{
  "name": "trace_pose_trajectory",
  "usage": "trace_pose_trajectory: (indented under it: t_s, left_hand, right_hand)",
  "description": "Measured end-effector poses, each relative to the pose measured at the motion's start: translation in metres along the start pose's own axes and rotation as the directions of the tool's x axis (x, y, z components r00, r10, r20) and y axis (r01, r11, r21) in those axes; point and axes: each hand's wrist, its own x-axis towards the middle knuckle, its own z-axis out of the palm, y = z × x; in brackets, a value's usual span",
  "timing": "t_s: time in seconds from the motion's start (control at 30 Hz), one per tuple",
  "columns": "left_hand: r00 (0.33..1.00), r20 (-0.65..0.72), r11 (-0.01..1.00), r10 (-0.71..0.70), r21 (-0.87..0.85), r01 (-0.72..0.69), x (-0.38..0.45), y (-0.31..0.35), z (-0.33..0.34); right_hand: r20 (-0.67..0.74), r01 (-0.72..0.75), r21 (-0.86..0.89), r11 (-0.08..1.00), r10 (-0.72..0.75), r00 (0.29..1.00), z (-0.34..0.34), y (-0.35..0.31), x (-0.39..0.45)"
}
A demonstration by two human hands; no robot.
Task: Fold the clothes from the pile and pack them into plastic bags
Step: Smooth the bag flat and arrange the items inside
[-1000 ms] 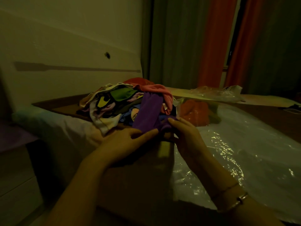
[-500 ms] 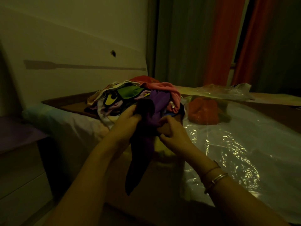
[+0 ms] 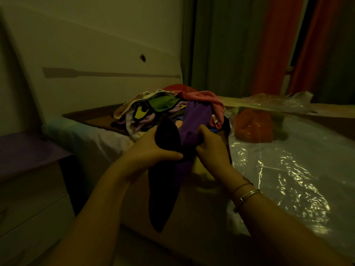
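The room is dim, and in front of me is a bed (image 3: 92, 135) with a pale sheet and a brown cover. Nearest to me, my left hand (image 3: 151, 148) has its fingers and thumb curled round a purple garment (image 3: 194, 121), whose dark end hangs down below that hand over the bed's edge. My right hand (image 3: 213, 148), with bangles (image 3: 247, 194) on its wrist, sits just right of the left one and pinches the same garment where it bunches between the two. The cloth's upper part runs back from my hands onto the pile of clothes (image 3: 163, 108), a mixed heap with green, pink, white and yellow pieces. To the right of the pile a clear plastic bag (image 3: 288, 166) lies spread on the bed, shiny and wrinkled. Just right of the pile, a red bundle (image 3: 253, 127) sits wrapped in plastic. Beyond the pile stand a pale wall (image 3: 96, 45) and orange curtains (image 3: 272, 45).
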Motion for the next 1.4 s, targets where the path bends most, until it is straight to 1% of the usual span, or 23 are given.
trace_pose_trajectory:
  t_s: [0.1, 0.2, 0.27, 0.33, 0.4, 0.47, 0.53, 0.6, 0.67, 0.7, 0.77, 0.83, 0.9, 0.93, 0.97, 1.0, 1.03, 1.07, 1.13, 1.23, 1.27, 1.33, 1.4]
  left_hand:
    - [0.987, -0.128, 0.963, 0.099, 0.263, -0.062, 0.006, -0.012, 0.0]
    - [0.968, -0.161, 0.907, 0.194, 0.404, -0.115, 0.011, -0.018, 0.0]
    - [0.966, -0.154, 0.899, 0.207, 0.419, -0.126, 0.013, -0.017, 0.0]
    - [0.969, -0.162, 0.934, 0.185, 0.337, -0.122, 0.012, -0.015, -0.002]
    - [0.968, -0.201, 0.978, 0.149, 0.177, -0.114, 0.008, -0.011, 0.0]
    - [0.961, -0.269, 0.991, 0.07, -0.091, -0.098, 0.004, -0.004, 0.0]
    - [0.948, -0.317, 0.941, -0.038, -0.331, -0.073, 0.004, -0.003, -0.006]
    - [0.968, -0.237, 0.888, -0.084, -0.459, -0.035, 0.003, -0.004, -0.015]
    - [0.986, -0.137, 0.877, -0.094, -0.48, 0.018, 0.0, -0.006, -0.02]
    - [0.986, -0.13, 0.882, -0.101, -0.471, 0.028, -0.001, -0.005, -0.021]
    - [0.958, -0.248, 0.916, -0.146, -0.399, 0.037, 0.0, -0.007, -0.024]
    - [0.888, -0.417, 0.945, -0.195, -0.321, 0.056, 0.004, -0.01, -0.027]
    - [0.832, -0.506, 0.973, -0.227, -0.147, 0.176, 0.008, -0.016, -0.032]
    - [0.833, -0.507, 0.959, -0.221, 0.043, 0.28, 0.009, -0.02, -0.034]
    - [0.835, -0.507, 0.892, -0.213, 0.247, 0.378, 0.009, -0.022, -0.035]
    - [0.827, -0.53, 0.817, -0.188, 0.382, 0.431, 0.009, -0.022, -0.035]
    - [0.82, -0.548, 0.798, -0.168, 0.413, 0.439, 0.008, -0.02, -0.035]
    - [0.827, -0.545, 0.826, -0.14, 0.396, 0.4, 0.007, -0.017, -0.034]
    - [0.888, -0.453, 0.899, -0.08, 0.352, 0.261, 0.007, -0.008, -0.031]
    - [0.983, -0.177, 0.996, -0.047, 0.073, 0.06, -0.001, 0.004, -0.017]
    - [0.995, -0.089, 0.999, -0.043, 0.011, 0.044, -0.003, 0.007, -0.012]
    - [0.997, 0.059, 0.999, -0.042, -0.012, 0.043, -0.003, 0.005, -0.005]
    - [0.987, 0.144, 0.997, -0.065, -0.041, 0.072, -0.001, 0.003, -0.002]
  right_hand:
    - [-0.03, 0.041, 0.116, 0.992, -0.038, 0.999, -0.006, -0.017, 0.001]
    - [0.101, 0.078, 0.466, 0.881, -0.141, 0.985, -0.011, -0.047, -0.001]
    - [0.123, 0.087, 0.54, 0.837, -0.181, 0.976, -0.017, -0.057, 0.0]
    - [0.118, 0.079, 0.519, 0.851, -0.163, 0.98, -0.024, -0.055, 0.0]
    - [0.176, 0.01, 0.457, 0.89, -0.102, 0.979, -0.028, -0.042, -0.005]
    - [0.304, -0.051, 0.302, 0.952, -0.046, 0.952, -0.024, -0.024, -0.013]
    - [0.333, -0.044, 0.149, 0.988, -0.008, 0.943, -0.02, -0.014, -0.018]
    - [0.272, -0.018, 0.103, 0.995, -0.01, 0.962, -0.02, -0.009, -0.017]
    - [0.229, 0.003, 0.092, 0.996, -0.024, 0.973, -0.023, -0.01, -0.015]
    - [0.218, -0.009, 0.102, 0.995, -0.014, 0.976, -0.024, -0.013, -0.015]
    - [0.18, -0.076, 0.158, 0.985, 0.047, 0.983, -0.027, -0.017, -0.014]
    - [0.13, -0.144, 0.256, 0.956, 0.114, 0.985, -0.031, -0.024, -0.012]
    - [0.127, -0.195, 0.35, 0.916, 0.16, 0.979, -0.037, -0.034, -0.01]
    - [0.135, -0.208, 0.387, 0.898, 0.168, 0.976, -0.039, -0.04, -0.008]
    - [0.144, -0.219, 0.42, 0.881, 0.173, 0.974, -0.041, -0.045, -0.006]
    - [0.147, -0.226, 0.456, 0.861, 0.177, 0.973, -0.042, -0.05, -0.005]
    - [0.162, -0.248, 0.485, 0.839, 0.192, 0.968, -0.042, -0.052, -0.003]
    - [0.199, -0.285, 0.509, 0.813, 0.211, 0.957, -0.043, -0.055, -0.001]
    - [0.302, -0.372, 0.526, 0.765, 0.241, 0.923, -0.042, -0.058, 0.0]
    - [0.36, -0.403, 0.51, 0.76, 0.237, 0.902, -0.04, -0.057, -0.003]
    - [0.37, -0.387, 0.5, 0.775, 0.213, 0.904, -0.039, -0.058, -0.004]
    - [0.411, -0.346, 0.491, 0.8, 0.137, 0.901, -0.041, -0.061, -0.005]
    - [0.432, -0.329, 0.511, 0.794, 0.094, 0.897, -0.049, -0.064, -0.005]
